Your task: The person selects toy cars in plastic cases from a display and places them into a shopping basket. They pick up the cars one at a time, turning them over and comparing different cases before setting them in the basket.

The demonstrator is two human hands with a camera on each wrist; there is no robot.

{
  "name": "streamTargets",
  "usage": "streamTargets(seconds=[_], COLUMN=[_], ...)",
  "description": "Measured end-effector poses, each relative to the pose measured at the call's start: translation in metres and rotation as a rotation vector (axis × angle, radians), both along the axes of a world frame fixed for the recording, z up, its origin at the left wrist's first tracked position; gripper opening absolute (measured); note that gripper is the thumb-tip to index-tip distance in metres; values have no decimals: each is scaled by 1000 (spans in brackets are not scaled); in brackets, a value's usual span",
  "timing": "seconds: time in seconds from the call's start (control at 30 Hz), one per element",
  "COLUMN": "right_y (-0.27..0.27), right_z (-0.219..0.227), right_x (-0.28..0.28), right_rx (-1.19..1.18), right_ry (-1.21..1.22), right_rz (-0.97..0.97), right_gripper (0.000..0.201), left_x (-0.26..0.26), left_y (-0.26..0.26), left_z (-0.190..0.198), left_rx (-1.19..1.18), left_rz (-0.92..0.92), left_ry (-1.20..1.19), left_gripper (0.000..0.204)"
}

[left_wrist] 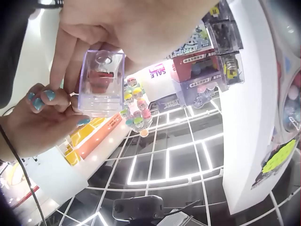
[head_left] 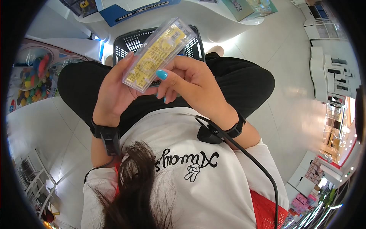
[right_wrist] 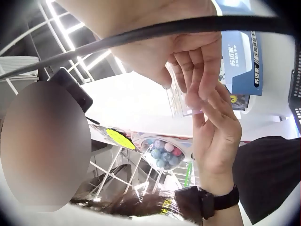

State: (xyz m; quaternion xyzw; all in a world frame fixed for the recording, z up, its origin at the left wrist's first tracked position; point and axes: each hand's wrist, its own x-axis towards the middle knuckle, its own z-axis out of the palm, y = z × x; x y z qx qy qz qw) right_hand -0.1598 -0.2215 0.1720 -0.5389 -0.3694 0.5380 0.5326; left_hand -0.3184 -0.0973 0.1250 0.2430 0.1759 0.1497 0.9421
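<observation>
A long clear plastic box (head_left: pixel 156 57) with a yellow printed label is tilted between both hands. The left hand (head_left: pixel 116 91) holds its lower left side, thumb along the edge. The right hand (head_left: pixel 194 84) pinches the box near its lower right side, with a blue-nailed thumb over it and the other fingers curled beneath. In the left wrist view the end of the box (left_wrist: pixel 101 84) shows a small reddish item inside. From the right wrist, the box (right_wrist: pixel 178 94) is partly hidden behind the fingers of the right hand (right_wrist: pixel 188 52).
Behind the box a black basket (head_left: pixel 131 38) stands on the floor between the crossed legs. A white counter (head_left: pixel 217 28) with a blue display box (head_left: pixel 133 13) is ahead. Packages of colourful balls (head_left: pixel 32 82) are at the left. A black cable (head_left: pixel 259 168) hangs from the right wrist.
</observation>
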Motion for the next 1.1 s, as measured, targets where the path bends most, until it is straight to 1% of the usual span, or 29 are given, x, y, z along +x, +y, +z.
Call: streamTargets(seconds=[0.1, 0.23, 0.33, 0.37, 0.47, 0.5, 0.53, 0.57, 0.6, 0.63, 0.67, 0.73, 0.77, 0.8, 0.83, 0.87, 0.9, 0.93, 0.97, 1.0, 1.03, 1.1], right_y=[10, 25, 39, 44, 62, 70, 75, 84, 93, 101, 108, 118, 117, 115, 112, 114, 116, 117, 119, 124, 131, 145], right_z=[-10, -35, -57, -64, -84, -94, -107, -131, -153, -173, -195, -256, -285, -316, -348, -366, -366, -374, -385, -389, -393, -406], right_x=[13, 35, 55, 60, 76, 84, 93, 105, 113, 120, 128, 147, 156, 161, 162, 158, 144, 132, 122, 110, 101, 87], right_rx=[-57, -126, -170, -185, -241, -263, -286, -325, -386, -445, -501, -627, -693, -690, -681, -667, -636, -578, -515, -448, -451, -247], right_ry=[-104, -159, -182, -189, -203, -213, -221, -200, -195, -194, -193, -209, -217, -424, -630, -833, -898, -982, -1067, -1151, -1253, -1464], right_rz=[52, 81, 137, 142, 207, 232, 257, 274, 226, 180, 134, 85, 59, 116, 176, 239, 193, 201, 208, 214, 313, 373], right_gripper=[20, 19, 22, 23, 27, 27, 28, 30, 32, 33, 34, 37, 39, 40, 42, 44, 51, 51, 51, 52, 52, 49], left_x=[-1, 10, 15, 18, 25, 28, 35, 41, 43, 53, 56, 61, 61, 58, 56, 56, 58, 60, 61, 62, 62, 62], left_y=[15, 40, 74, 82, 121, 138, 152, 169, 184, 171, 176, 189, 195, 202, 208, 202, 185, 179, 178, 178, 173, 166], left_z=[-15, -15, -25, -22, -18, -17, -19, -23, -20, 22, 19, 10, -10, -47, -70, -70, -63, -61, -77, -79, -78, -74], left_rx=[180, 556, 809, 858, 1128, 1181, 1220, 1257, 1297, 1130, 1161, 1223, 1292, 1359, 1424, 1537, 1650, 1765, 1781, 1747, 1712, 1637], left_rz=[89, 200, 213, 218, 106, 90, 80, 69, 62, 146, 156, 172, 177, 181, 183, 170, 153, 138, 212, 195, 177, 150], left_ry=[76, 251, 329, 300, 303, 303, 278, 253, 227, 292, 325, 390, 406, 422, 440, 496, 553, 611, 516, 516, 518, 539], left_gripper=[48, 46, 49, 52, 52, 50, 48, 47, 45, 55, 51, 45, 43, 42, 41, 40, 40, 39, 39, 39, 39, 40])
